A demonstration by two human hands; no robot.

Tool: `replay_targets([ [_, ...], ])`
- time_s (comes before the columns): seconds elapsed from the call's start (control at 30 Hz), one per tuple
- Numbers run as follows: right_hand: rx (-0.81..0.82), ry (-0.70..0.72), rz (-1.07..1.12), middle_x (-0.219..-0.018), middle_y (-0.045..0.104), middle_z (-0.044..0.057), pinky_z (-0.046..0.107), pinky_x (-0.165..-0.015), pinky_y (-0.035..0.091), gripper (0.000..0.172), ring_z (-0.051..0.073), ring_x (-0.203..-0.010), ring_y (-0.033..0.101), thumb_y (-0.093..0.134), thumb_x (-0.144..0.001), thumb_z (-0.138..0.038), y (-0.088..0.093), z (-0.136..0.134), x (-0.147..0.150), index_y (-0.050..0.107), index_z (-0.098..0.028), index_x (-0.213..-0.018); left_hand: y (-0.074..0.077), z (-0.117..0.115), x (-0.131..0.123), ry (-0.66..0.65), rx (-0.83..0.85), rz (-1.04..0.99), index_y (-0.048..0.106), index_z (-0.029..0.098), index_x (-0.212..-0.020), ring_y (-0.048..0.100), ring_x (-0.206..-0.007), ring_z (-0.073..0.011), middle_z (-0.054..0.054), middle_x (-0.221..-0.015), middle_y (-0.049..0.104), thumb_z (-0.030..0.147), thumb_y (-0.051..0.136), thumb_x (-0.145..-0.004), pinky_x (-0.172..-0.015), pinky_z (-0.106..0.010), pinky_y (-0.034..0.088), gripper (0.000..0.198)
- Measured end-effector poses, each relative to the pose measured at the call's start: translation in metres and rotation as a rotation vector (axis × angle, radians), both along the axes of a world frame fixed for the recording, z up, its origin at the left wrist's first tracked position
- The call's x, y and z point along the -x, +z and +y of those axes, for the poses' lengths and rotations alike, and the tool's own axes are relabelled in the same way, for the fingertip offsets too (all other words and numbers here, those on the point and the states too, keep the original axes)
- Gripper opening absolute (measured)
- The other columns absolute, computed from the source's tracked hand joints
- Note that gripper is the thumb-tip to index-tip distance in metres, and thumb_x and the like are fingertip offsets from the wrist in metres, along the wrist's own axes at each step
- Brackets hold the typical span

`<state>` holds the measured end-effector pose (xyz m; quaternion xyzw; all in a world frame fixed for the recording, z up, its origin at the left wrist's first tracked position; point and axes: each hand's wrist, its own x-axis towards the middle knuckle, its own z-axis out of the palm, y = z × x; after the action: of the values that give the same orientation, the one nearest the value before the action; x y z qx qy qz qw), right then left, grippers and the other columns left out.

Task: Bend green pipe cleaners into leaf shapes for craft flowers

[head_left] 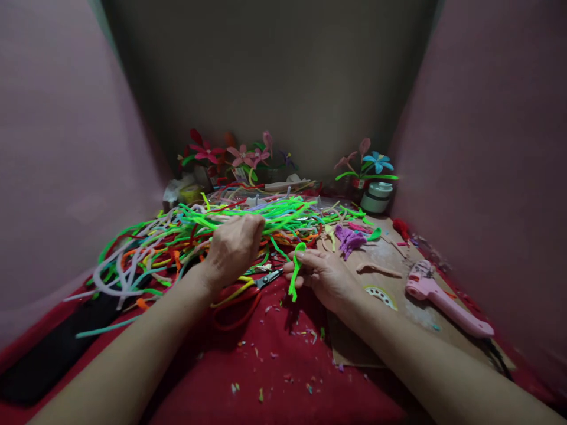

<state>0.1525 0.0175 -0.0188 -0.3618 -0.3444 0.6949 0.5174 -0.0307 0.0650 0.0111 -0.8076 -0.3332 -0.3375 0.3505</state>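
The right hand [330, 277] has its grip pinched on a bright green looped pipe cleaner [293, 285], held near its middle, with the loop rising above the fingers and the tail hanging below them. The left hand [233, 251] is curled over the near side of the pile of coloured pipe cleaners [290, 215]; its fingertips are turned away, so I cannot tell whether that grip pinches a strand. Scissors [269, 278] lie between the hands on the red-covered tabletop [248, 386]. A pink glue gun [452, 310] rests on the brown board [349, 345] at right.
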Motion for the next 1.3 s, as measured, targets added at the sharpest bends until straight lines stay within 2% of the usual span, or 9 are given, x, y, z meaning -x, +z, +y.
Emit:
replay_targets([
  [0.17,-0.043,-0.059,0.143,-0.061,0.064,0.004,0.021,-0.043,0.047,0.005,0.012,-0.052,0.057,0.062,-0.064,-0.015,0.001,0.002,0.002,0.062,-0.011,-0.065,-0.013,-0.031,-0.027,-0.146,0.190,0.175,0.045,0.017,-0.079,0.043,-0.058,-0.0144,0.000,-0.063,0.047,0.015,0.039,-0.087,-0.059,-0.028,0.033,0.011],
  [0.23,-0.051,-0.073,0.181,-0.059,0.063,0.003,0.022,-0.042,0.048,0.002,0.011,-0.051,0.055,0.060,-0.062,-0.012,0.001,0.004,0.002,0.062,-0.011,-0.061,-0.018,-0.035,-0.030,-0.150,0.235,0.185,0.045,0.017,-0.081,0.043,-0.060,-0.0147,-0.001,-0.066,0.048,0.014,0.039,-0.087,-0.060,-0.028,0.033,0.009],
  [0.4,-0.011,-0.089,0.224,-0.054,0.060,0.001,0.022,-0.042,0.049,0.007,0.010,-0.047,0.054,0.057,-0.060,-0.008,0.002,0.005,0.001,0.063,-0.010,-0.056,-0.023,-0.033,-0.029,-0.081,0.251,0.140,0.047,0.016,-0.084,0.043,-0.062,-0.0151,-0.002,-0.067,0.049,0.015,0.040,-0.087,-0.060,-0.028,0.033,0.008],
  [0.6,0.084,-0.086,0.288,-0.048,0.056,0.000,0.022,-0.042,0.050,0.015,0.010,-0.043,0.052,0.052,-0.060,-0.004,0.005,0.004,0.001,0.059,-0.011,-0.048,-0.023,-0.035,-0.030,0.030,0.332,0.121,0.048,0.016,-0.083,0.045,-0.062,-0.0147,-0.003,-0.071,0.052,0.016,0.038,-0.088,-0.059,-0.028,0.035,0.011],
  [0.93,0.043,-0.063,0.277,-0.057,0.061,0.001,0.025,-0.045,0.053,0.012,0.010,-0.048,0.054,0.055,-0.059,-0.001,0.000,0.004,0.000,0.063,-0.010,-0.057,-0.021,-0.037,-0.030,0.092,0.287,0.155,0.049,0.016,-0.088,0.047,-0.065,-0.0167,-0.003,-0.074,0.053,0.017,0.042,-0.086,-0.060,-0.029,0.036,0.008],
  [1.17,0.022,-0.070,0.250,-0.058,0.060,0.000,0.020,-0.040,0.049,0.006,0.010,-0.050,0.054,0.068,-0.062,-0.011,-0.002,0.006,0.000,0.063,-0.011,-0.065,-0.017,-0.043,-0.035,0.022,0.272,0.184,0.051,0.016,-0.085,0.047,-0.062,-0.0161,-0.003,-0.069,0.052,0.019,0.038,-0.088,-0.058,-0.029,0.035,0.013],
  [1.3,-0.004,-0.125,0.229,-0.056,0.061,0.000,0.018,-0.037,0.045,0.010,0.009,-0.046,0.053,0.070,-0.062,-0.014,-0.002,0.009,-0.002,0.064,-0.011,-0.069,-0.012,-0.047,-0.037,-0.043,0.297,0.212,0.051,0.013,-0.095,0.049,-0.064,-0.0156,-0.004,-0.073,0.056,0.019,0.035,-0.090,-0.060,-0.029,0.038,0.018],
])
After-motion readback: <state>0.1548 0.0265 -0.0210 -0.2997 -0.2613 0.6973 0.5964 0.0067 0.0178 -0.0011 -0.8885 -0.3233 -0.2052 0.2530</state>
